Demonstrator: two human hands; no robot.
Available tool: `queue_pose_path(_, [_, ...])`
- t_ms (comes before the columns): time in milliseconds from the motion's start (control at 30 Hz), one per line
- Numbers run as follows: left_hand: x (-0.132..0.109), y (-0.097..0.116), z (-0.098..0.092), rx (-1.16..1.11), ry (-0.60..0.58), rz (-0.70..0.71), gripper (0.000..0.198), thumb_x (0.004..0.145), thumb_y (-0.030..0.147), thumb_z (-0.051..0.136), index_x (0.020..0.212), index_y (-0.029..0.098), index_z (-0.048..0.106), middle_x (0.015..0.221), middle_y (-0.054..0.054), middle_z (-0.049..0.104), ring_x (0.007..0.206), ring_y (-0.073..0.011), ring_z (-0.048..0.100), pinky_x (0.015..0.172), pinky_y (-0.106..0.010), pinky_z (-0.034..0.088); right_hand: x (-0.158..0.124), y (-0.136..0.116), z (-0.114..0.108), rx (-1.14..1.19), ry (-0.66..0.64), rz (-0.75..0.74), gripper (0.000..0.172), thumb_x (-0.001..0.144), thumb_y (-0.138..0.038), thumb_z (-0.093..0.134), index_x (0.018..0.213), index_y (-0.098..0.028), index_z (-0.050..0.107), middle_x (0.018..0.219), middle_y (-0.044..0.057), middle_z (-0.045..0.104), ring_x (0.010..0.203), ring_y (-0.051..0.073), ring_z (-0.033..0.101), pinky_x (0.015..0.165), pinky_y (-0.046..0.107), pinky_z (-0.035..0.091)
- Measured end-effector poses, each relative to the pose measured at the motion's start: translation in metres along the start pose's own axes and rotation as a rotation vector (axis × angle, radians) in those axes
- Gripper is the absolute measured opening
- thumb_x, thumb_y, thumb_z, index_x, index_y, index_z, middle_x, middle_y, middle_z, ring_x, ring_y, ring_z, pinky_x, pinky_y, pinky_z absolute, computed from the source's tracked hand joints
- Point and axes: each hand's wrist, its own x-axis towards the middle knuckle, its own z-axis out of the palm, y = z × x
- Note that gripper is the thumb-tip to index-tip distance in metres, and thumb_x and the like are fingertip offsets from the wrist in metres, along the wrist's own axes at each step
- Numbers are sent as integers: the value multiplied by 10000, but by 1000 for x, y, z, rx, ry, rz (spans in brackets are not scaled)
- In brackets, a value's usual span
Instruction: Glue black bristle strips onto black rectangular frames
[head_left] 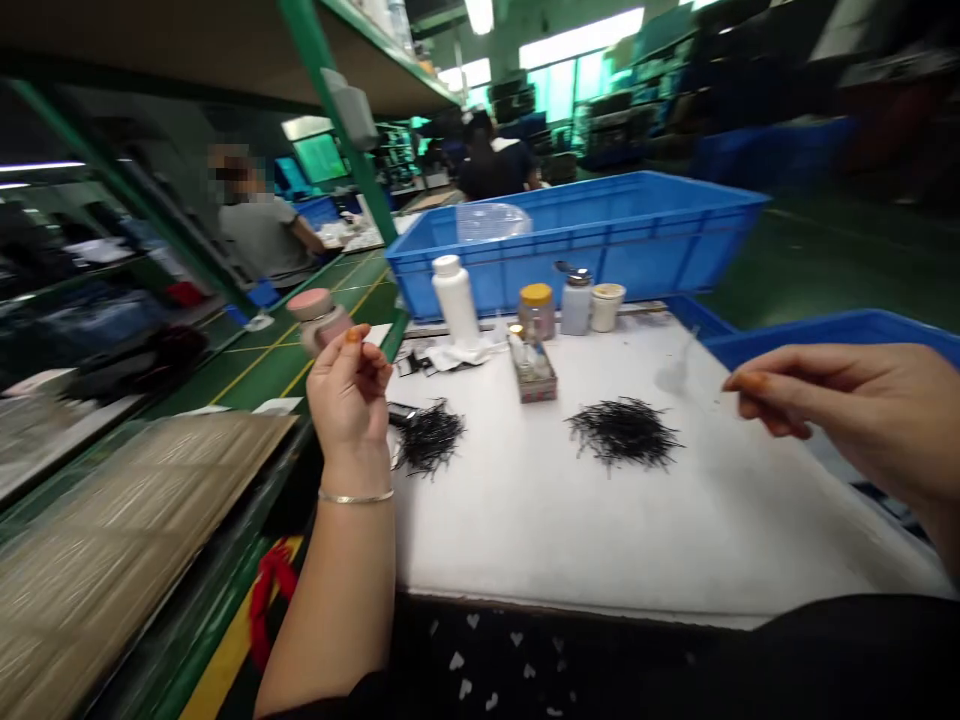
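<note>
My left hand [351,385] is raised above the left side of the white tabletop [510,530], thumb and fingertips pinched together. Whatever it may hold is too small to make out. Just right of that wrist lies a pile of thin black strips [431,435]. A second pile of thin black strips [624,432] rests nearer the table's middle. My right hand [832,395] hovers over the table's right side with its fingertips closed in a pinch, and something tiny at the tips cannot be identified. Both hands are apart from the piles.
A large blue crate [577,240] stands behind the table. Before it are a white bottle [456,305], a yellow-lidded jar [537,312], a dispenser bottle [577,303] and a small box [534,375]. Another blue bin [840,335] is at right. A green shelf post [349,130] rises left.
</note>
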Motion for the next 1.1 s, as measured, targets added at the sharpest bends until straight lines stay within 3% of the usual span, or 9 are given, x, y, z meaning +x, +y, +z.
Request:
queue_pose_path(100, [6,15,-28,225,-119,-38,301,665,363,785,863,154,699,677,-5,636,569,-79,570,525,-163,472,22,-51,63,61,-301,-47,252,805,-476,659,786,-237,736,670,79,675,517,172,603,447,290,460])
queue_pose_path(200, [11,14,-58,845,-369,-50,301,771,401,667,937,153,706,826,-67,699,688,-140,626,599,-224,501,34,-76,125,133,-470,-145,216,846,-375,608,804,-193,716,680,54,681,547,164,628,490,267,467])
queue_pose_path(300, [20,7,-80,1362,-501,-13,206,767,265,632,918,166,732,869,-89,715,790,-211,639,704,-298,498,34,-69,175,45,-395,-290,180,868,-279,558,808,-186,700,685,35,693,598,164,646,566,268,458])
queue_pose_path(400, [28,0,-88,1546,-551,31,267,682,119,648,917,198,746,958,-96,710,893,-254,622,803,-335,458,29,-47,201,-77,-364,-447,185,876,-231,524,823,-186,696,773,44,727,676,181,664,625,283,443])
queue_pose_path(500, [31,-7,-85,1665,-680,62,304,647,85,653,905,217,747,987,-94,701,963,-272,598,814,-325,432,27,-28,202,-90,-355,-411,179,877,-238,528,832,-193,696,765,32,727,669,170,662,630,275,437])
queue_pose_path(600, [32,-13,-82,1747,-764,79,226,657,96,647,830,201,746,890,-101,698,911,-271,600,752,-315,419,31,-22,192,-54,-229,-251,166,862,-265,556,812,-195,698,660,10,692,595,157,639,605,272,430])
queue_pose_path(767, [35,-12,-82,1830,-777,86,151,672,153,676,799,202,738,835,-80,694,813,-238,604,662,-291,390,36,-24,185,43,-162,-123,176,854,-298,576,791,-190,700,564,-22,633,508,135,603,595,266,438])
queue_pose_path(1100, [46,-6,-85,1771,-822,71,56,665,175,703,672,226,723,678,-21,673,672,-182,596,572,-269,354,39,-24,182,111,-164,-93,161,839,-274,588,775,-183,704,553,-36,625,488,112,594,592,252,435])
